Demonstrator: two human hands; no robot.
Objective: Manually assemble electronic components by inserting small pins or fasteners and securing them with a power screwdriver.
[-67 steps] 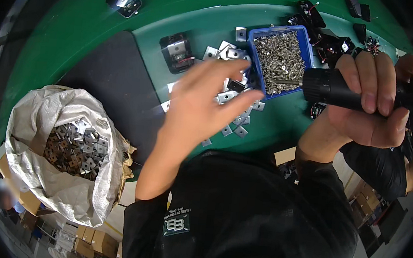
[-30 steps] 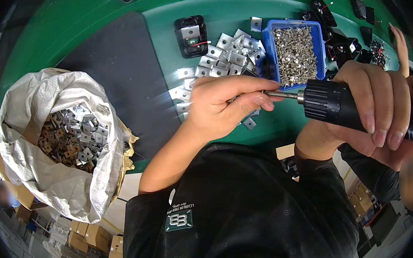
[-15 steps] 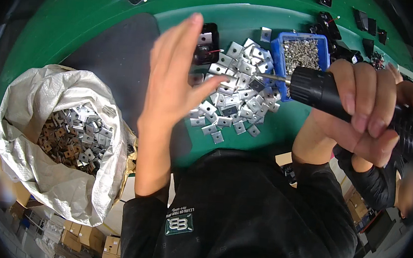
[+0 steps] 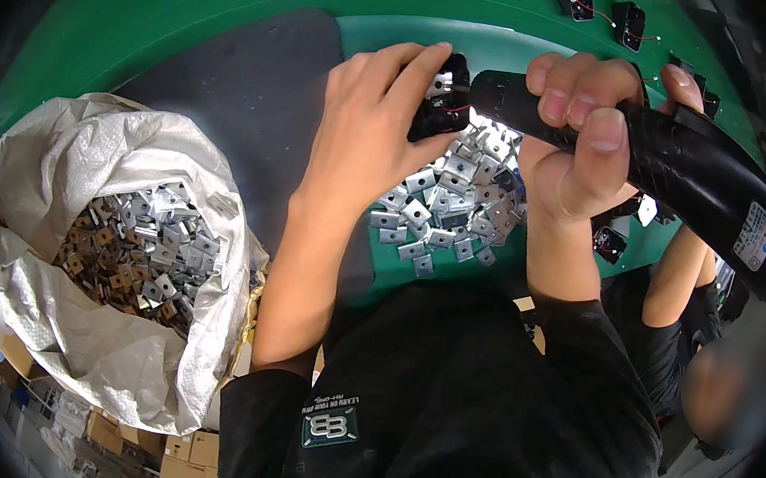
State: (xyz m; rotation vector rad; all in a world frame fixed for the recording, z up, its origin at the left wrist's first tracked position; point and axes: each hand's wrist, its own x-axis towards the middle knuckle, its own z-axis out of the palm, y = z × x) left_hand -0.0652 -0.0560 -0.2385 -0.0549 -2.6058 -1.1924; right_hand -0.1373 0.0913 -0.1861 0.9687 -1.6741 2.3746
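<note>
My left hand (image 4: pixel 357 114) is around a small black plastic housing (image 4: pixel 427 124), thumb on its near side and fingers over its far end. A silver square plate (image 4: pixel 441 84) lies in the housing, and a thin red wire comes out of it. My right hand (image 4: pixel 585 120) grips a black electric screwdriver (image 4: pixel 695 162), held nearly level. Its bit reaches the plate in the housing; whether it sits on a screw is too small to tell. Just nearer lies a heap of silver square plates with holes (image 4: pixel 451 190), partly covered by my right hand.
At the left stands an open white woven sack (image 4: pixel 28 235) full of similar metal plates. A dark grey mat (image 4: pixel 234 71) lies on the green table. More black housings (image 4: pixel 629 26) with wires lie at the far side. Another person's arm (image 4: pixel 678 278) is at the right.
My left hand has closed in on the housing. The screwdriver has moved left and away from me, its bit now at the housing. The blue tray of screws is now hidden.
</note>
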